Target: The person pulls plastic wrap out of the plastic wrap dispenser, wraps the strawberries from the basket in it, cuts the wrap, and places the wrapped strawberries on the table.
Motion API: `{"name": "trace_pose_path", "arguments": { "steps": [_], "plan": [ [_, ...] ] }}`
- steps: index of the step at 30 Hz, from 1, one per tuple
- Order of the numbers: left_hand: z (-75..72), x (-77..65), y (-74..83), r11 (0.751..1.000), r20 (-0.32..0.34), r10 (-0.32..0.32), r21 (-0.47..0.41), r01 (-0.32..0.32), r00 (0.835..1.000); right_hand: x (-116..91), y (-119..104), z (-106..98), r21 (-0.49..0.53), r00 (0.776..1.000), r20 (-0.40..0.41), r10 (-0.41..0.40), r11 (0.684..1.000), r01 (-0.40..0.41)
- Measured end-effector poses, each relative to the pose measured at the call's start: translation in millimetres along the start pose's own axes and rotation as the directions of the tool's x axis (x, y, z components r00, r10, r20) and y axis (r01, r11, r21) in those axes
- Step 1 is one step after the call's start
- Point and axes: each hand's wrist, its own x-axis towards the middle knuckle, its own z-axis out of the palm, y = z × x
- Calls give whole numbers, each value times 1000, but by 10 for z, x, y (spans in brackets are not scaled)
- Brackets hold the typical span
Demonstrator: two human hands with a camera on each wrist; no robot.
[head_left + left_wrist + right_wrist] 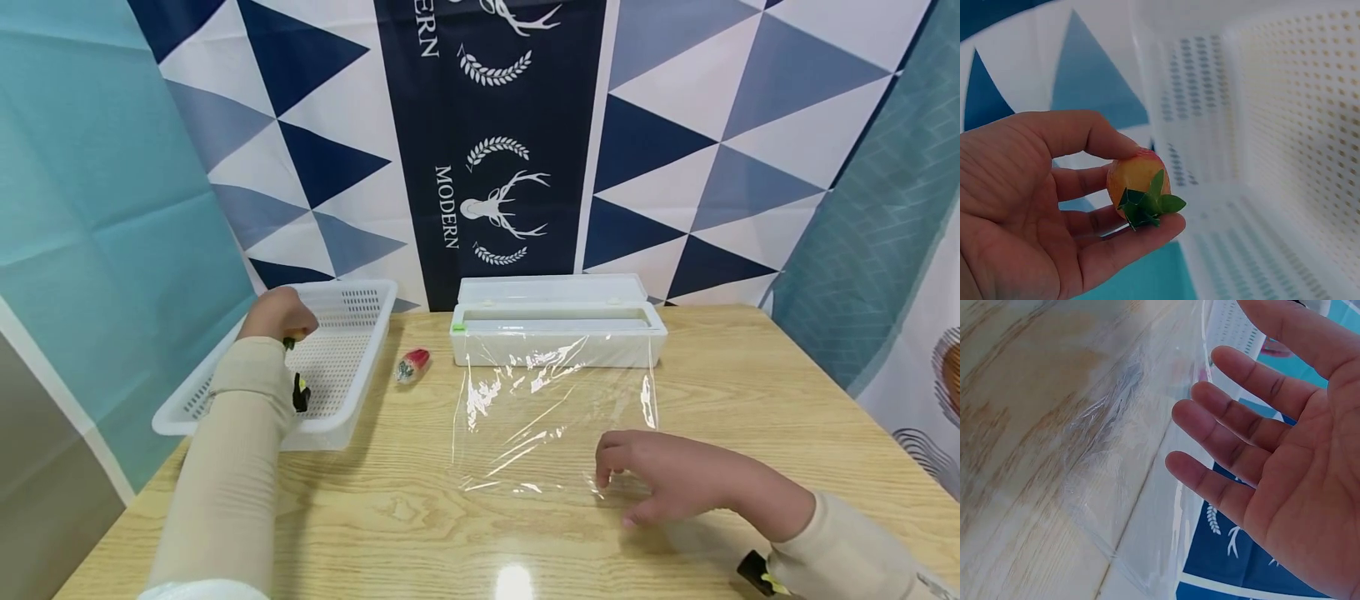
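Note:
Between thumb and fingers, my left hand (279,315) pinches a small yellow-red strawberry (1138,175) with green leaves. That hand is over the left side of a white perforated basket (384,308); in the head view it mostly hides the fruit. A sheet of clear cling film (525,417) lies across the table, drawn out from a white dispenser box (558,348). My right hand (675,475) hovers by the film's near right corner, fingers relaxed and slightly bent, holding nothing. Between basket and dispenser lies a red strawberry with green leaves (412,365), apparently wrapped in film.
The wooden table (390,533) ends against a patterned curtain (510,125) behind the dispenser. A teal cloth (112,208) hangs at the left, close to the basket. Another hanging cloth (862,250) borders the right side.

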Motion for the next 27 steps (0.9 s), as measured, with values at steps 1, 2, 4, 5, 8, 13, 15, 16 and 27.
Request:
{"name": "trace_pose_path", "arguments": {
  "steps": [1,2,4,5,8,13,15,16,27],
  "plan": [
    [-5,-8,37,1000,-7,6,0,-6,1000,-1,0,0,-1,1000,-2,-5,1000,5],
    [-13,-27,79,1000,-9,16,7,-16,1000,-1,-1,0,-3,1000,-3,-9,1000,9],
    [-22,-50,152,999,-11,33,21,-33,999,-2,-2,-2,-3,1000,-2,-12,1000,12],
    [-24,-63,185,999,-13,44,26,-44,999,-3,-3,-2,-3,1000,-1,-11,1000,11],
    [-23,-98,284,996,-18,81,49,-80,997,-8,-7,-7,-3,1000,-1,-9,1000,9],
    [7,-128,426,987,-8,147,67,-146,989,-19,7,1,-6,1000,-2,-14,1000,14],
    [24,-150,479,981,-12,176,82,-175,984,-24,15,6,-6,1000,-1,-14,1000,14],
    [33,-167,509,978,-18,192,89,-189,981,-26,16,7,-7,1000,-1,-12,1000,12],
    [173,-296,809,945,-48,293,165,-282,955,-50,13,7,11,1000,9,16,1000,-16]
  ]
}}
